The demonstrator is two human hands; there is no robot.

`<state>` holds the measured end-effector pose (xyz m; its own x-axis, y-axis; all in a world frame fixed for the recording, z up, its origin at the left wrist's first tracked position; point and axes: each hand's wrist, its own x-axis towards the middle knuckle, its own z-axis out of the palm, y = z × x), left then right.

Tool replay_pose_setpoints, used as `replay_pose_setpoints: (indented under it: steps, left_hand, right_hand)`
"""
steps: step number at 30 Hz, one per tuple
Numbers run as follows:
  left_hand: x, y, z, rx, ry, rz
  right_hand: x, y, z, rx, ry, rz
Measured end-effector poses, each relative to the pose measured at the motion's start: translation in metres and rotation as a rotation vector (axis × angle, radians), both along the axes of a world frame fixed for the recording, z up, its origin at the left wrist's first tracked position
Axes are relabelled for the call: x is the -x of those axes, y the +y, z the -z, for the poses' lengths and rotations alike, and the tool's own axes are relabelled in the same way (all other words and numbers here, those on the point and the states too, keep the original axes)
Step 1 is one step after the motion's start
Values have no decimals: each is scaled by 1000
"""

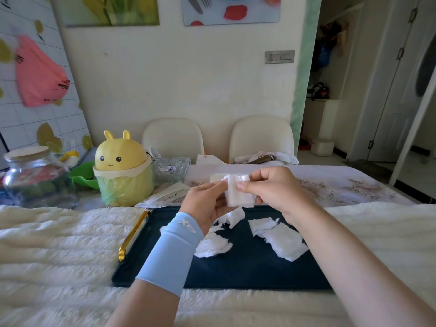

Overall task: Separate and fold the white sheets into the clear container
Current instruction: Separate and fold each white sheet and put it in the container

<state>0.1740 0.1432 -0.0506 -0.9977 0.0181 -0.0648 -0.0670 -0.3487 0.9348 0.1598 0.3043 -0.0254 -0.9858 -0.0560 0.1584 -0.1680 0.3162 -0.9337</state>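
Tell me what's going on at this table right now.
A person pinches one partly folded white sheet between the left hand and the right hand, held up above a dark blue tray. More white sheets lie loose and crumpled on the tray. A clear glass dish stands farther back, beside a yellow bunny-shaped bin.

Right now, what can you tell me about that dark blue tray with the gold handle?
The dark blue rectangular tray looks smooth and hard, with a raised rim and a curved gold handle on its left side. It lies flat on a white fluffy cloth. Several torn white sheets rest on it. The left hand and right hand hold a folded white sheet above its far edge, not touching it.
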Motion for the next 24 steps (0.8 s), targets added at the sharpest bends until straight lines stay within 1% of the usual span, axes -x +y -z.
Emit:
replay_pose_setpoints:
  steps: [4, 6, 9, 10, 11, 12, 14, 15, 16, 17, 19, 21, 24]
  left_hand:
    - [0, 1, -2, 23, 17, 51]
    - [-1, 0, -3, 61, 53, 80]
    - [-1, -2, 0, 103, 86, 87]
    - [-1, -2, 1, 112, 78, 68]
    - [0, -3, 2, 121, 64, 44]
    - [1, -4, 3, 128, 50, 18]
    - [4, -7, 5, 154, 28, -35]
    - [6, -8, 6, 170, 24, -54]
    - [7, -9, 7, 181, 21, -68]
    - [8, -10, 8, 184, 17, -75]
    - [9, -10, 9, 189, 13, -78]
    - [9, -10, 9, 198, 15, -77]
    - [9, -10, 8, 201, 13, -79]
  right_hand:
    - [2, -1, 2, -78, 52, 53]
    - [3, 1, 1, -32, 30, 29]
    - [5, 8, 0, 103, -89, -50]
    - [6, 10, 1, 127, -111, -59]
    - [9, 14, 3, 96, -95, -44]
    - [11, 19, 7, -28, -49, -7]
    - [19, 31, 15, -474, 62, 61]
    - [21, 35, 19, -673, 57, 47]
    - [22, 37, 23, -794, 5, 4]
    - [23, 38, 26, -859, -70, -54]
    - [24, 37, 31, -928, -170, -129]
    - [25, 35, 33, -963, -186, -150]
    - [27, 36, 34, -917, -153, -148]
